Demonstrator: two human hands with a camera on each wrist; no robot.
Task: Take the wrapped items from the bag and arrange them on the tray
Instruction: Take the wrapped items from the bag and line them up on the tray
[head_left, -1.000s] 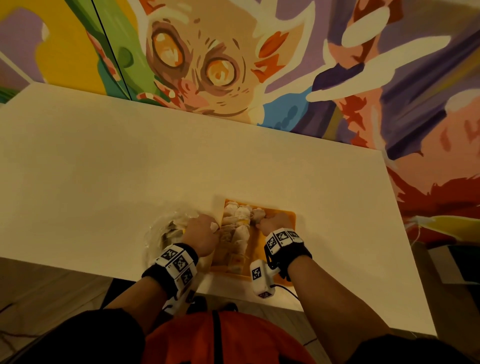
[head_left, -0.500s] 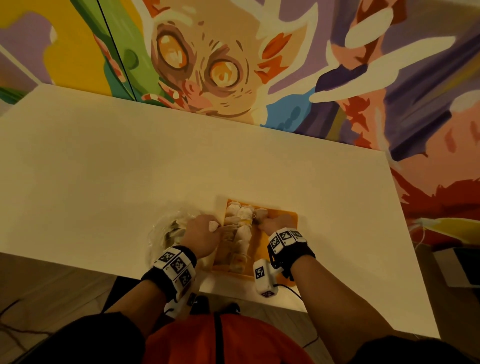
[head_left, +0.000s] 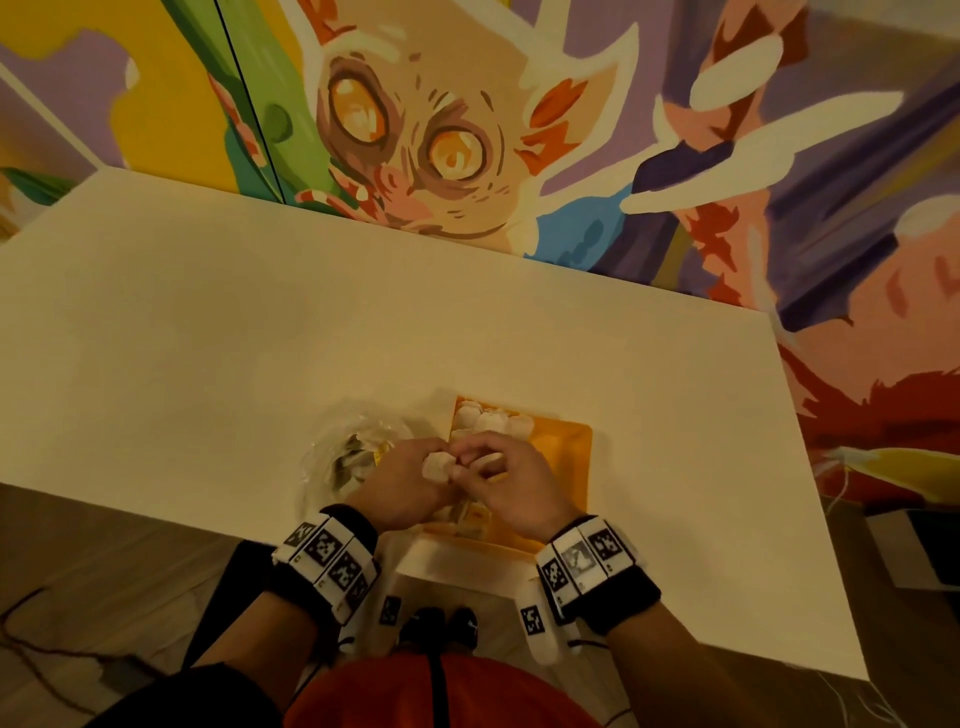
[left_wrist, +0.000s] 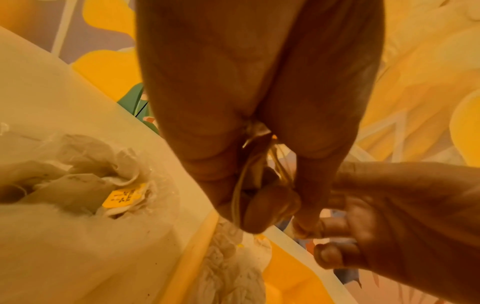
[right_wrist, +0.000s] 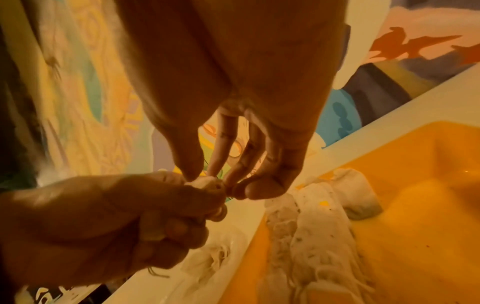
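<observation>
My left hand (head_left: 415, 480) grips a small white wrapped item (head_left: 435, 464) with loose strings, just above the left edge of the orange tray (head_left: 571, 457). My right hand (head_left: 470, 464) meets it from the right, and its thumb and fingertips (right_wrist: 192, 174) pinch the top of the same wrapped item (right_wrist: 205, 182). Several white wrapped items (head_left: 485, 418) lie in a row along the tray's left side (right_wrist: 311, 222). Left of the tray lies the clear plastic bag (head_left: 345, 457), with more wrapped items (left_wrist: 85, 179) and a yellow tag (left_wrist: 124, 195) inside it.
The tray and the bag sit near the front edge of a white table (head_left: 208, 338). A painted mural wall (head_left: 415, 130) rises behind the table. The right half of the tray (right_wrist: 428, 205) shows bare orange.
Both hands have come together over the tray's left edge. The left hand has lifted a wrapped item, and the right hand has moved left and pinched it.
</observation>
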